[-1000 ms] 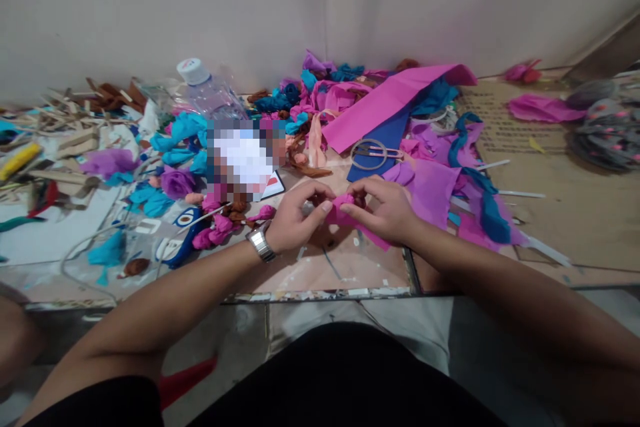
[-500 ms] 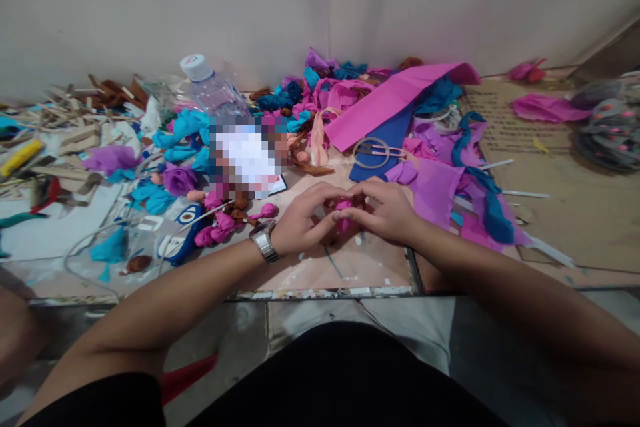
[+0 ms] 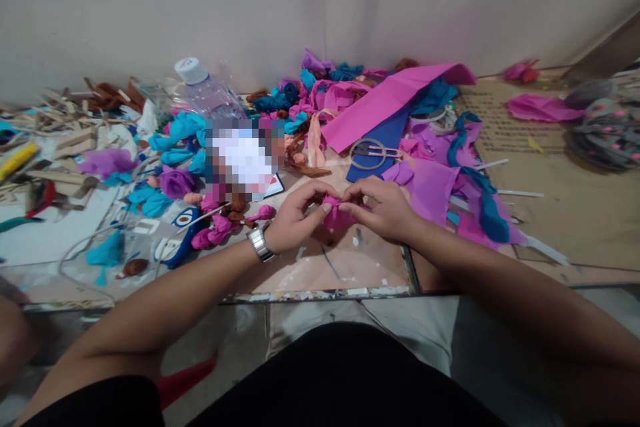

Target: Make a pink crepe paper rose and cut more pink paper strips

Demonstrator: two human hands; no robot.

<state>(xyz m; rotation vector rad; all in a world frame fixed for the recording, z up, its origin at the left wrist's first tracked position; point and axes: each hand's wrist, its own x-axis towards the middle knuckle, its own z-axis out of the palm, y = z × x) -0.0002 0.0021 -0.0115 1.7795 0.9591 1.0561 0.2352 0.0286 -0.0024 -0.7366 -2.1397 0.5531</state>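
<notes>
Between my two hands is a small piece of pink crepe paper (image 3: pixel 334 215), bunched at its top and flaring toward me. My left hand (image 3: pixel 299 217), with a metal wristwatch (image 3: pixel 260 243) behind it, pinches the paper from the left between thumb and fingers. From the right, my right hand (image 3: pixel 377 209) grips its other side with thumb and forefinger. Both hands are just above the bare front part of the table (image 3: pixel 350 267). Pink twisted paper buds (image 3: pixel 217 230) lie left of my left hand. Scissors (image 3: pixel 370 155) rest on blue paper beyond my right hand.
A water bottle (image 3: pixel 210 97) stands behind a blurred phone (image 3: pixel 245 160). Wood sticks (image 3: pixel 65 107) heap at the far left. A pink paper strip (image 3: pixel 395 103) and purple sheets (image 3: pixel 433 190) lie behind and right. Cardboard (image 3: pixel 560 200) covers the right side. Part of another person (image 3: pixel 15 333) shows at left.
The pink crepe paper has shifted slightly left and more of it shows, spreading below my fingers. My hands have changed grip slightly and stay close together.
</notes>
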